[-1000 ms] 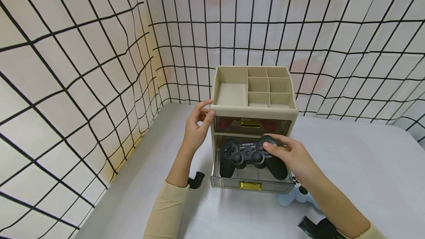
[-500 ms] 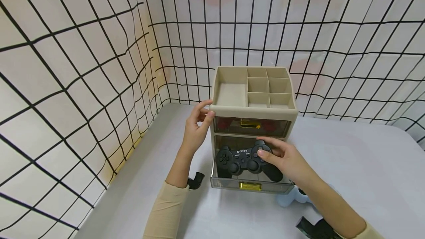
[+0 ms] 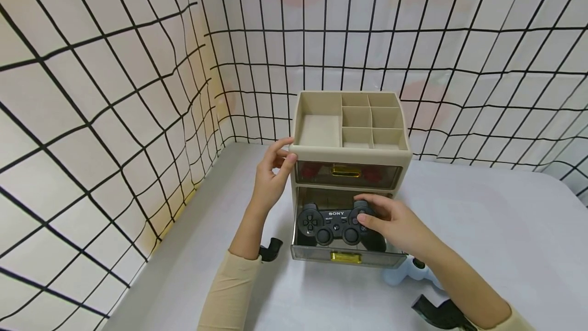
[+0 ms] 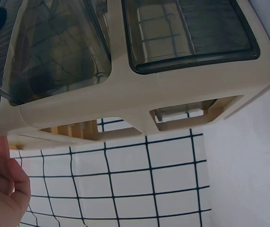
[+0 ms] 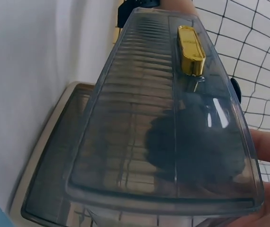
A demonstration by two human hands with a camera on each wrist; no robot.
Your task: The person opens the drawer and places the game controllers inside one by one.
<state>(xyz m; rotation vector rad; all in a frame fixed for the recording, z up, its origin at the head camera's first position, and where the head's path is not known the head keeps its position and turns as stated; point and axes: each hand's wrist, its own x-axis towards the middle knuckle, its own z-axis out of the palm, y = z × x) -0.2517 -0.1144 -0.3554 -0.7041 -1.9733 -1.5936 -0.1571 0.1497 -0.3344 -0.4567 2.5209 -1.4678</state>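
A beige desktop drawer organizer [image 3: 351, 153] stands on the table, its lower clear drawer [image 3: 321, 254] pulled out. In that drawer lies a black Sony game controller [image 3: 337, 222], near level. My right hand [image 3: 396, 222] grips the controller's right side, thumb on its face buttons and fingers behind the top edge. In the right wrist view, the controller shows as a dark shape through the drawer, and the hand is mostly cut off at the edge. My left hand [image 3: 272, 175] holds the organizer's upper left front corner; its fingertips touch the organizer's side in the left wrist view.
The upper drawer [image 3: 312, 173] is closed, with red things dimly visible inside. A light blue game controller [image 3: 406, 272] lies right of the open drawer, partly behind my right forearm. A black wire grid [image 3: 324, 29] stands behind and at left.
My right hand has moved the black controller left and lower into the drawer; it tilted midway and is now near level. My left hand stays put.
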